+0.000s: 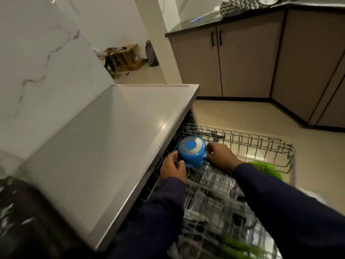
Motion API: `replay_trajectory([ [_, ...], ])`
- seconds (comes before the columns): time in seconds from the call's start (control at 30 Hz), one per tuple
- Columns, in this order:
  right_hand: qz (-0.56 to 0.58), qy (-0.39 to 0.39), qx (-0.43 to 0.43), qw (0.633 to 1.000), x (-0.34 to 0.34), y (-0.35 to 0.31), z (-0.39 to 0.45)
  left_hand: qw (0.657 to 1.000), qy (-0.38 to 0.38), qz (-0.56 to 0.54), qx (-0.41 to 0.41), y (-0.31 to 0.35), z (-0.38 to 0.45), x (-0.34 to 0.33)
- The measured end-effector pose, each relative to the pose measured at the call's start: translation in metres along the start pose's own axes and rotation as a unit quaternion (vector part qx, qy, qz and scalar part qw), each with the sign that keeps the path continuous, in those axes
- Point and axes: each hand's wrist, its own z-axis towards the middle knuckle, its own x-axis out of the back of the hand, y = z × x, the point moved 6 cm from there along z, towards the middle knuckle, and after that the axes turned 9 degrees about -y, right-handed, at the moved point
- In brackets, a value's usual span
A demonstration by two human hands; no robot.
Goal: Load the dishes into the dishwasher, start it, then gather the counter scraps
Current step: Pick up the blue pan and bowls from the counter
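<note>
Between the two hands sits a blue pot [192, 151], flipped upside down so its flat base faces up, and it is resting in the far left corner of the pulled-out upper rack [261, 146] of the dishwasher. Left hand [172, 168] is on the near-left side of the pot, fingers curled in against its wall. Right hand [222, 158] is on the opposite side, fingers bent round by the pot's rim where a small handle seems to stick out, so both hands have hold of it, one on each flank. Dark blue sleeves [280, 199] run back from both wrists toward the camera.

Just left of the left hand, the edge of the pale countertop [112, 146] overhangs the dishwasher opening, and the pot is tucked nearly under that edge. Right of the right hand, the wire rack stretches away with bare tines. Behind the right wrist, lower down, something bright green [268, 169] peeks past the rack; too blurred to name. Nearer the camera, below the forearms, more racking holds dark and shiny pieces, too smeared to tell apart, with green streaks [240, 245] at the bottom edge.

Well beyond the hands, brown cabinets [242, 62] stand under a dark counter carrying a zigzag-patterned bag [240, 5].
</note>
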Motion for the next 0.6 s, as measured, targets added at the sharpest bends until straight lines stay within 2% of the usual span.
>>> replay_trajectory([
  [0.17, 0.003, 0.005, 0.079, 0.997, 0.026, -0.084, -0.063, 0.998, 0.049, -0.023, -0.019, 0.047, -0.072, 0.053],
  [0.33, 0.024, -0.021, 0.138, 0.990, 0.025, -0.171, -0.115, 0.990, 0.131, -0.024, -0.042, 0.064, -0.134, 0.140],
  [0.5, 0.066, -0.079, 0.228, 0.968, -0.010, -0.279, -0.161, 0.970, 0.244, -0.021, -0.001, 0.043, -0.192, 0.253],
  [0.6, 0.052, -0.119, 0.284, 0.950, -0.044, -0.346, -0.189, 0.947, 0.317, -0.035, 0.047, 0.008, -0.239, 0.324],
])
